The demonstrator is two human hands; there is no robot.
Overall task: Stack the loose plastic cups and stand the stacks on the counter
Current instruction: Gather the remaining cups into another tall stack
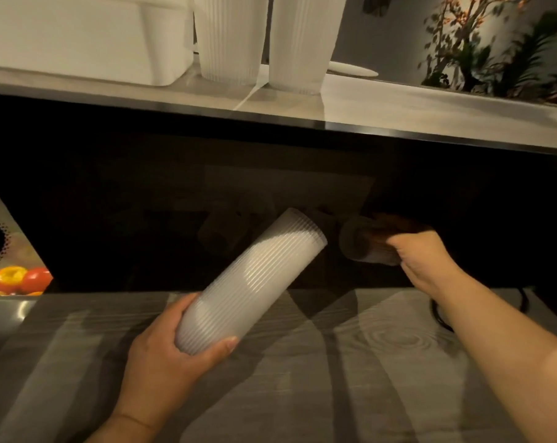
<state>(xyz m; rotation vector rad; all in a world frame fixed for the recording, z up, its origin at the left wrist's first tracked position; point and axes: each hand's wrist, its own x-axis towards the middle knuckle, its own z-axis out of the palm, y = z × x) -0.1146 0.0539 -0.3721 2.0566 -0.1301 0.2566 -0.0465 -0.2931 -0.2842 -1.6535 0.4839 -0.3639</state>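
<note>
Head view: left hand curled round the lower end of a ribbed cup stack, tilted over the grey lower surface. Right hand gripping a single cup lying sideways in the dark recess. Two more stacks upright on the counter above, beside a white bin.
</note>
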